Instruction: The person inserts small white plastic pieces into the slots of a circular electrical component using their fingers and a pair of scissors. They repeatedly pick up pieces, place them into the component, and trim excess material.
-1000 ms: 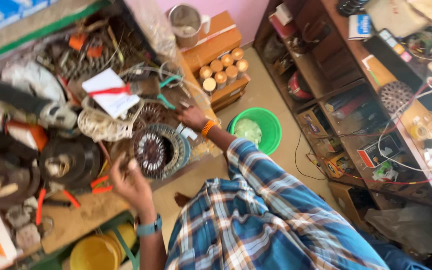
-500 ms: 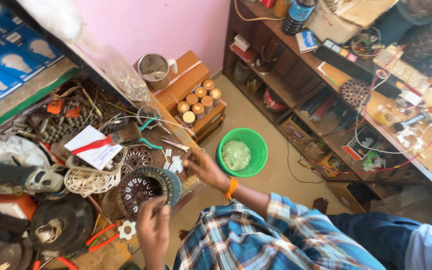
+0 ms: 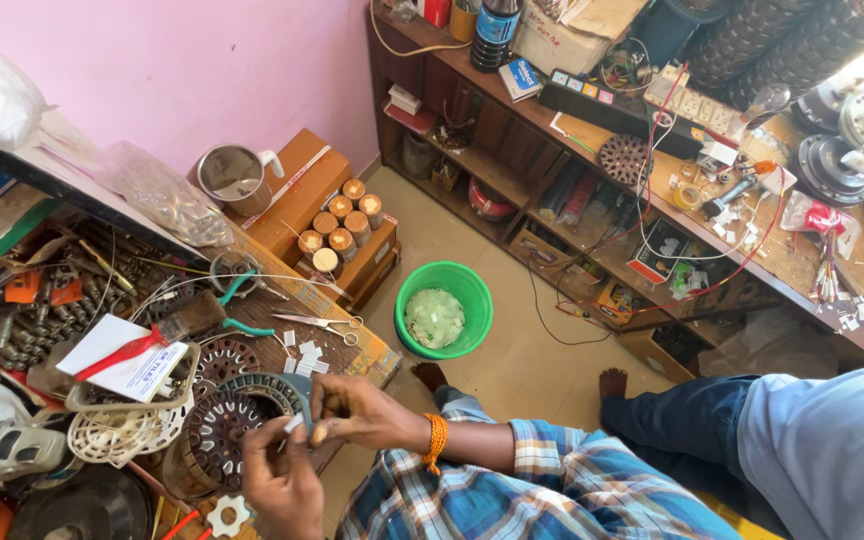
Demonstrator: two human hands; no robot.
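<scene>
Left hand (image 3: 282,485): grip narrow, thumb and forefinger pinched on a small white slip (image 3: 293,424), held just above the slotted ring.
Right hand (image 3: 357,412): grip narrow too, fingertips drawn together just beside the slip; I cannot tell whether they hold it as well.
Slotted ring (image 3: 237,425): a round metal ring with many fine slots lies flat on the surface (image 3: 372,352), close to its front edge and under both hands.
Risk at the slip: it looks thin and light. A hard pinch could crease it, and a loose one could let it flutter down among the slots, where it would be hard to pick out.
Risk at the ring: its slot edges look sharp enough to tear the slip or nick a fingertip if a hand slides across them.
Risk at the edge: loose white slips (image 3: 304,352) and scissors (image 3: 327,323) lie near the corner. A sweep of the right wrist could push them off, and the scissors would drop toward the bare foot (image 3: 430,375).
Green bucket (image 3: 467,290): it stands on the floor beyond the foot, near the corner. Only some of what falls would likely land in it.
Steel mug (image 3: 235,175): it sits on a box by the pink wall, well apart from both hands, so there is little danger there.
</scene>
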